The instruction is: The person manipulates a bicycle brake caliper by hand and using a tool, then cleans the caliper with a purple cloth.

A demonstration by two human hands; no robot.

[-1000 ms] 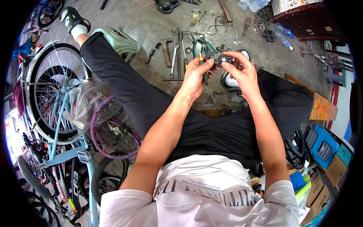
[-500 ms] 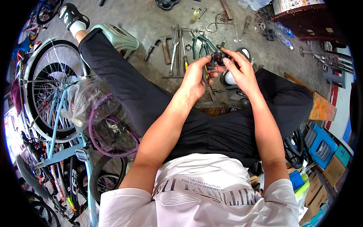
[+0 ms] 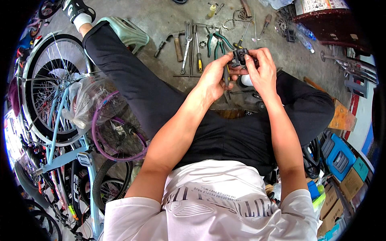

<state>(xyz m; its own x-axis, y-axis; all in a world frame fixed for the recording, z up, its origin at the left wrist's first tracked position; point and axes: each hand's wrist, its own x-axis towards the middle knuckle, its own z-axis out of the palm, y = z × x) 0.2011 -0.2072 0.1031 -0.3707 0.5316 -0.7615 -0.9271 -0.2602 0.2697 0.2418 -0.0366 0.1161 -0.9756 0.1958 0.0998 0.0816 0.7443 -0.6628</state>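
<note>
Between my hands, above my spread legs, is a small black mechanical part (image 3: 240,55). My left hand (image 3: 215,74) has its fingers curled around a dark screwdriver handle (image 3: 226,75) and also supports the part from below and the side. My right hand (image 3: 262,69) grips the part with thumb and fingers from the right. The part's underside is hidden by my fingers. Just beyond them on the concrete lie green-handled pliers (image 3: 220,43), a screwdriver with a yellow and black handle (image 3: 199,62), a wrench (image 3: 185,54) and a hammer (image 3: 177,54).
Bicycles (image 3: 52,100), a purple wheel (image 3: 98,120) and a pale stool (image 3: 118,26) are at left. A dark red stand (image 3: 321,25), plastic bottles (image 3: 306,39), blue cases (image 3: 337,154) and cardboard boxes (image 3: 329,205) are at right. Chain and small tools lie on the floor (image 3: 169,24) ahead.
Both hands have shifted right and the black part is turned to a different angle, slightly higher in view. My left hand has moved closer beneath it. The surroundings sit a little higher in the picture.
</note>
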